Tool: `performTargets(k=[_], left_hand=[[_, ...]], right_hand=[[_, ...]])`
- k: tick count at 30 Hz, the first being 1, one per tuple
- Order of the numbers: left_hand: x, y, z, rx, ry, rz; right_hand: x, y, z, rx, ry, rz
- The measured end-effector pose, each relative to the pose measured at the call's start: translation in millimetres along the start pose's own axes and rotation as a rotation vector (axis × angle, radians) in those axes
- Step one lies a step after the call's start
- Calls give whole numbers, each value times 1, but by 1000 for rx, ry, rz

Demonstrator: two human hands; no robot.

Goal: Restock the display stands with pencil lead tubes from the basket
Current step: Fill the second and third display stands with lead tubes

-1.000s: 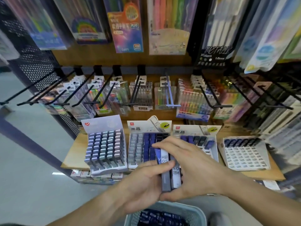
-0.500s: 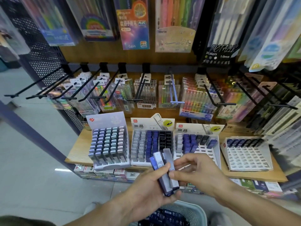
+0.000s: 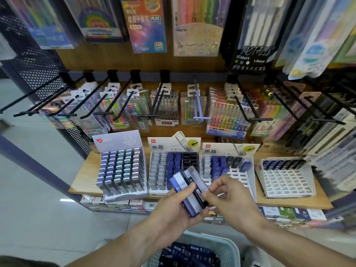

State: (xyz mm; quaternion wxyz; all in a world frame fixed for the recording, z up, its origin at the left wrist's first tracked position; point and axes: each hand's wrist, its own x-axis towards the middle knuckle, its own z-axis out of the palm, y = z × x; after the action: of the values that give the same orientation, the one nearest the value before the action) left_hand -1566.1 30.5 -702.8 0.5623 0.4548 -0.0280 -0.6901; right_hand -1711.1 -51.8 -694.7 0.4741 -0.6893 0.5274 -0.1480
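Just above the basket [image 3: 227,245], at the near middle, clasped a fan of pencil lead tubes [image 3: 189,189] in the left grip [image 3: 173,211], thumb laid across the labels and fingers curled beneath. Pinched the rightmost tube of that fan with the right grip [image 3: 229,199], thumb and forefinger closed on its edge, remaining fingers loosely bent.

Farther out, behind the fan, stood on the wooden shelf [image 3: 300,201]: a packed grey stand [image 3: 121,166] at the left, a nearly full second stand [image 3: 173,164], a half-empty third stand [image 3: 227,170] right of it, and a fourth stand [image 3: 285,180] at the far right with only its back row filled. Showed more dark tubes down in the basket.

Judged the step in hand as drawing one tube from the fan. Best done by sliding it out lengthwise along its neighbours, keeping the left thumb firm so the others do not spill, then seating it upright, label forward, in an open slot behind matching colours; the third stand looked the closest fit.

Compared with half a second before: brought the right fingertips from just beside the fan onto the tube itself, and tilted the fan slightly more to the right. Compared with a second before: lowered both grips, uncovering the stand fronts.
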Motion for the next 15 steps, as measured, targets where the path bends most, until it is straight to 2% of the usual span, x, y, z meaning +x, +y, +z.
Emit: performTargets(k=[4, 11, 13, 15], left_hand=[[4, 4, 3, 20, -22, 14], [10, 11, 2, 43, 8, 57], [11, 11, -2, 43, 60, 49], [11, 10, -7, 31, 84, 26]], right_hand=[[2, 1, -2, 55, 57, -14], [16, -2, -12, 96, 236, -150], [31, 0, -21, 47, 251, -161], [47, 6, -27, -123, 244, -211]])
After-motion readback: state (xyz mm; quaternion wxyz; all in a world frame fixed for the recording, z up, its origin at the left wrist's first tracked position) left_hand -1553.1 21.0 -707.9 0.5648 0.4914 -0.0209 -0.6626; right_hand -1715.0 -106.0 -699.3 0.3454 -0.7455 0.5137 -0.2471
